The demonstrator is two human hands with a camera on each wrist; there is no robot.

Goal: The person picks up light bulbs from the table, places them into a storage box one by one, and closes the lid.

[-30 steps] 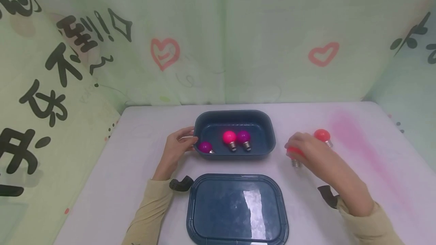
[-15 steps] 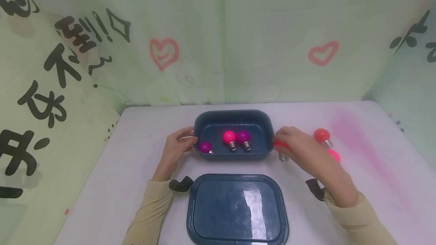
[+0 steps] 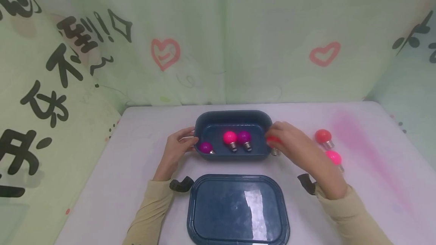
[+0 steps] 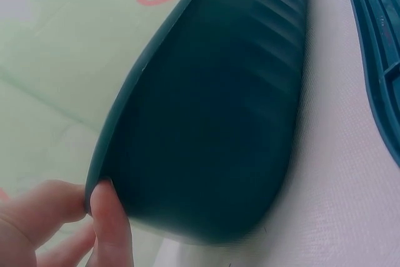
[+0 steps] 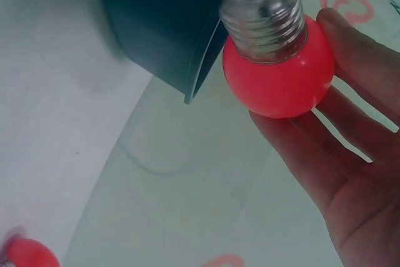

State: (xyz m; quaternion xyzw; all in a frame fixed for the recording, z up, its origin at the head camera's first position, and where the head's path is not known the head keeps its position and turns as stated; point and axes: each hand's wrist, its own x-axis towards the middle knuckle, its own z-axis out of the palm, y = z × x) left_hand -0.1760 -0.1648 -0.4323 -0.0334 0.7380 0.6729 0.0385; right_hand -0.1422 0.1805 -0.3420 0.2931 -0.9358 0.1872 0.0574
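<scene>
My right hand [image 3: 289, 141] pinches a red light bulb [image 5: 281, 82] by its round globe, at the right end of the dark blue box [image 3: 235, 157]. In the right wrist view its metal screw base [image 5: 265, 23] overlaps the box wall. My left hand [image 3: 177, 148] holds the box's left rim between thumb and fingers, as the left wrist view shows close up. Inside the box lie a pink bulb [image 3: 229, 137] and a purple bulb [image 3: 243, 137] side by side, with another purple bulb [image 3: 206, 147] in the left front corner.
A dark blue lid [image 3: 235, 211] lies flat on the white table [image 3: 112, 184] in front of the box. To the right, beyond the right forearm, rest a red bulb [image 3: 323, 136] and a pink bulb [image 3: 334, 157]. A printed curtain [image 3: 245, 48] hangs behind the table.
My right hand has carried the red bulb leftward from the table's right side to the box's right rim, uncovering the pink bulb on the table. My left hand stays on the box.
</scene>
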